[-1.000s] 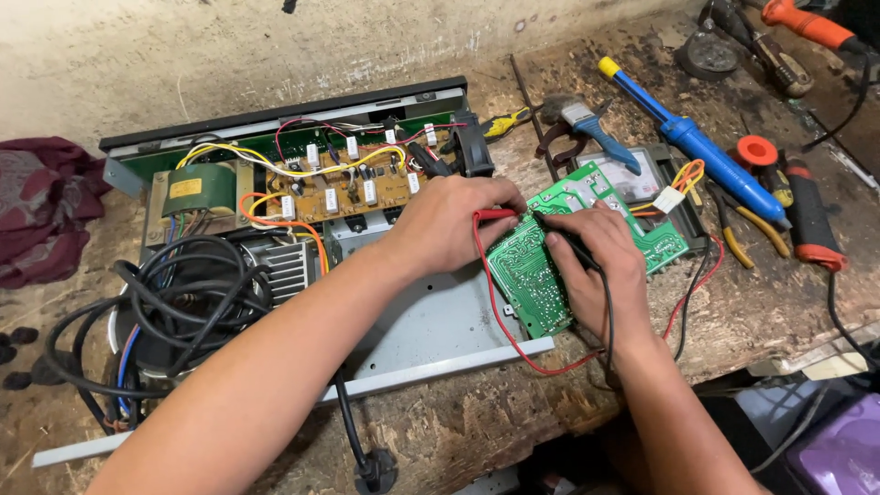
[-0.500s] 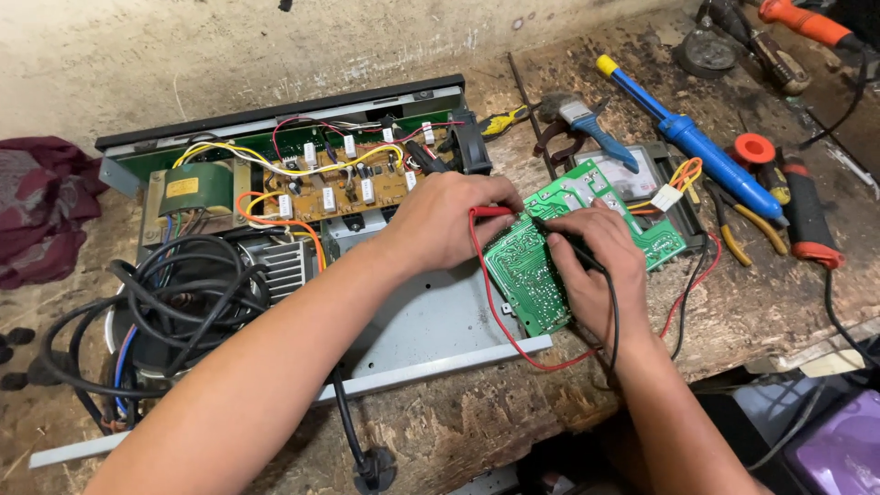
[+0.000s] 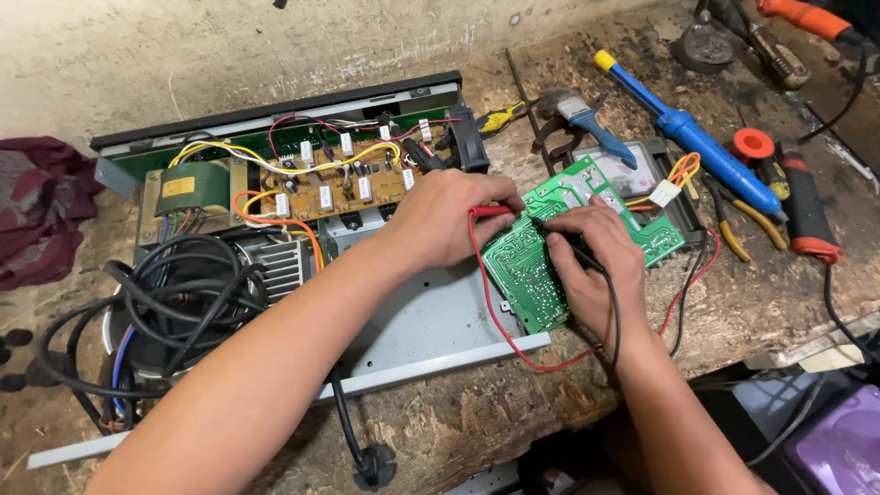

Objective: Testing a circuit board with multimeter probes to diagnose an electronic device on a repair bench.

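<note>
Inside open metal chassis (image 3: 412, 321): brown board (image 3: 335, 183) (wired), coiled cables (image 3: 174, 302), transformer (image 3: 191, 188).

- Soft, even light; the green circuit board (image 3: 541, 266) is sharp.
- Short dim shadows under the forearms below it.
- Corners darken; no glare.

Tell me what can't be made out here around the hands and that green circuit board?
- Head view: probe tips on the green circuit board hidden under the left hand and right hand.
- Grey meter face, mostly covered by the board.
- Board solder points: too small to tell which are touched.
- Purple object, cut off by the frame's corner.
</note>
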